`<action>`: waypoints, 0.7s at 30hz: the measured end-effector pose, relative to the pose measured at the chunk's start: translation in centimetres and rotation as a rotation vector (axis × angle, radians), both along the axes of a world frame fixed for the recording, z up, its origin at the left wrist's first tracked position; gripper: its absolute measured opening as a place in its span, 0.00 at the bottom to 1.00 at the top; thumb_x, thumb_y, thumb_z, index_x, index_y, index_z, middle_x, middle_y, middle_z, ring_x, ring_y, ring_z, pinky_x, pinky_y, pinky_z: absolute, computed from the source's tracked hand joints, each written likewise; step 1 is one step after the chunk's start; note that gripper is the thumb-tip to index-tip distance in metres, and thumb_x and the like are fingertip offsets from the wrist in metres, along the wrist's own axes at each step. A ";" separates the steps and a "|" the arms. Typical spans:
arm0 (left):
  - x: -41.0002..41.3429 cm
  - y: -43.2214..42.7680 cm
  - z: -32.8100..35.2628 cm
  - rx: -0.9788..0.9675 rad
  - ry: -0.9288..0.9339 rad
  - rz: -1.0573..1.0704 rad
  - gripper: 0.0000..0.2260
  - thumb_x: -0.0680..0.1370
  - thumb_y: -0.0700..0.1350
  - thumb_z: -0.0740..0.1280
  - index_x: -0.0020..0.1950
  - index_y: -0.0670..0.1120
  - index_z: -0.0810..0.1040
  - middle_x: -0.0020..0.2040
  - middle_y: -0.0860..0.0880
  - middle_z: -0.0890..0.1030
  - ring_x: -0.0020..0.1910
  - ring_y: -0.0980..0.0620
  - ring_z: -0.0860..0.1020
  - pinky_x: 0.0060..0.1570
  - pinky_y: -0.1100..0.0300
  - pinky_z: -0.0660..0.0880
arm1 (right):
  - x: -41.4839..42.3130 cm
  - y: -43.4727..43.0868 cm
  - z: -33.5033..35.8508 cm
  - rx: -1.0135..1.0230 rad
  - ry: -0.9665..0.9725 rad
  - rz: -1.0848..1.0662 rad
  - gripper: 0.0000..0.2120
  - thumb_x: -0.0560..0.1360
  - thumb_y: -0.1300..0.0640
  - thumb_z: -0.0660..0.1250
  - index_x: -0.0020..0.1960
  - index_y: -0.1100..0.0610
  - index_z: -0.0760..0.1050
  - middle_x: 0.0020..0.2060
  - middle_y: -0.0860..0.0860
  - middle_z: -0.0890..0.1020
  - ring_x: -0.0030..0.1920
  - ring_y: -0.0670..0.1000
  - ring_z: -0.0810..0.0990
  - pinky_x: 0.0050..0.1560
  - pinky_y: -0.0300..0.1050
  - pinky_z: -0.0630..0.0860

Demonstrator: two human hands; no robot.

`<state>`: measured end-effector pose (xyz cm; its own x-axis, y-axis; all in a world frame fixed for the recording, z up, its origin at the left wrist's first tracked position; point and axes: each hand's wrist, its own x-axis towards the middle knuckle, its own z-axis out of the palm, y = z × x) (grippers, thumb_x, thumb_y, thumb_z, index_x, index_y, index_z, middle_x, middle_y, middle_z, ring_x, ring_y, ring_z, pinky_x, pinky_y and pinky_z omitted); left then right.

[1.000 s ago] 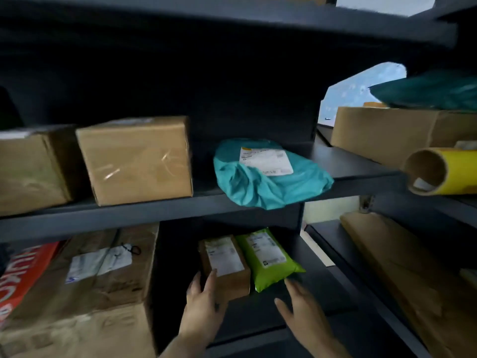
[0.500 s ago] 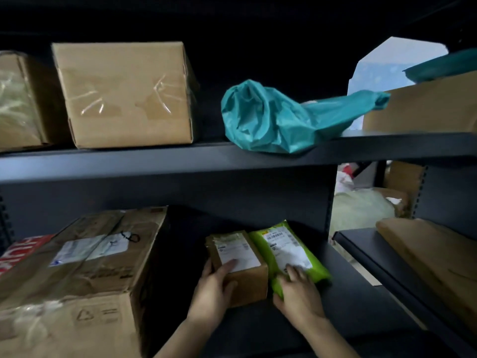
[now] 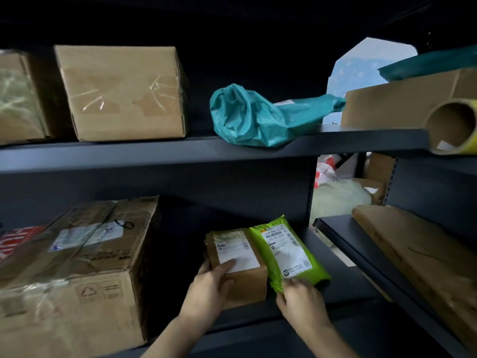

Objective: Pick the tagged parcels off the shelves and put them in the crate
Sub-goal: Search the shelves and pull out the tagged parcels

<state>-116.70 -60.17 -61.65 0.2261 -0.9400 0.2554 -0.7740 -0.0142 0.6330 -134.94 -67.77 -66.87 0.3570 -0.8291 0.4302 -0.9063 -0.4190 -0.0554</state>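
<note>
Your left hand was wrapped around the near left corner of the small brown box on the lower shelf, thumb lying across its white label and the other fingers curled round its left side, so it gripped the box. Your right hand was closed on the near end of the green mailer bag, fingers pinching the crumpled plastic edge. The bag leaned against the right side of the box, touching it, with its printed label and barcode facing up. Both parcels sat toward the front of that shelf, between the big taped carton on the left and the shelf's right end.

A red-printed package showed just behind the big carton at the far left. On the upper shelf stood a plain cardboard box, with another box wrapped in clear film beside it on the left. A teal plastic bag slumped over the shelf's front edge to the right. Further right were a flat carton and a cardboard tube with a yellow outside, its open end turned toward you. On the neighbouring lower shelf a long flat brown package lay diagonally. The crate was not visible.
</note>
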 end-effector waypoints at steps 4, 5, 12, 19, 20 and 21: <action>-0.6 0.7 0.1 0.028 -0.003 -0.023 0.21 0.80 0.43 0.60 0.72 0.57 0.65 0.76 0.44 0.57 0.73 0.48 0.63 0.67 0.65 0.61 | -0.9 1.0 -0.5 -0.012 0.016 0.008 0.19 0.41 0.53 0.81 0.25 0.56 0.76 0.21 0.51 0.75 0.24 0.48 0.77 0.17 0.38 0.70; -0.7 0.9 0.2 0.038 -0.003 -0.041 0.22 0.80 0.43 0.60 0.73 0.58 0.63 0.76 0.44 0.56 0.74 0.48 0.61 0.67 0.66 0.60 | -1.1 1.1 -0.4 -0.022 0.022 0.006 0.18 0.42 0.52 0.82 0.26 0.56 0.77 0.22 0.50 0.75 0.24 0.48 0.77 0.18 0.38 0.70; 0.5 4.6 0.9 -0.089 -0.239 -0.065 0.21 0.82 0.47 0.56 0.75 0.56 0.59 0.78 0.46 0.46 0.77 0.48 0.48 0.73 0.64 0.52 | 0.3 3.6 5.0 -0.146 -0.142 0.059 0.18 0.52 0.55 0.82 0.38 0.57 0.83 0.33 0.50 0.84 0.32 0.49 0.83 0.30 0.38 0.78; 8.3 11.9 2.8 -0.604 -0.418 0.052 0.15 0.74 0.44 0.60 0.59 0.46 0.76 0.66 0.42 0.72 0.66 0.44 0.70 0.64 0.51 0.70 | 9.7 9.7 9.4 -0.046 -0.420 0.433 0.16 0.74 0.54 0.65 0.60 0.55 0.78 0.57 0.47 0.79 0.58 0.47 0.78 0.57 0.32 0.69; 10.2 13.0 3.3 -0.650 -0.419 0.159 0.16 0.74 0.44 0.61 0.61 0.45 0.74 0.66 0.41 0.70 0.67 0.43 0.68 0.66 0.51 0.67 | 11.6 10.5 9.7 0.052 -0.420 0.496 0.18 0.77 0.52 0.62 0.66 0.52 0.72 0.64 0.45 0.73 0.65 0.44 0.71 0.62 0.30 0.62; 12.3 13.9 3.7 -0.660 -0.398 0.312 0.17 0.74 0.44 0.62 0.63 0.43 0.73 0.67 0.39 0.69 0.68 0.41 0.66 0.67 0.49 0.65 | 13.3 11.1 9.8 0.171 -0.429 0.549 0.21 0.78 0.49 0.60 0.71 0.49 0.65 0.70 0.44 0.66 0.70 0.43 0.63 0.66 0.31 0.58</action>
<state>-104.39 -46.25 -57.96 0.2281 -0.4784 0.8480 -0.9638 0.0127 0.2664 -121.60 -56.70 -57.07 0.5700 -0.6470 0.5064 -0.4510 -0.7616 -0.4654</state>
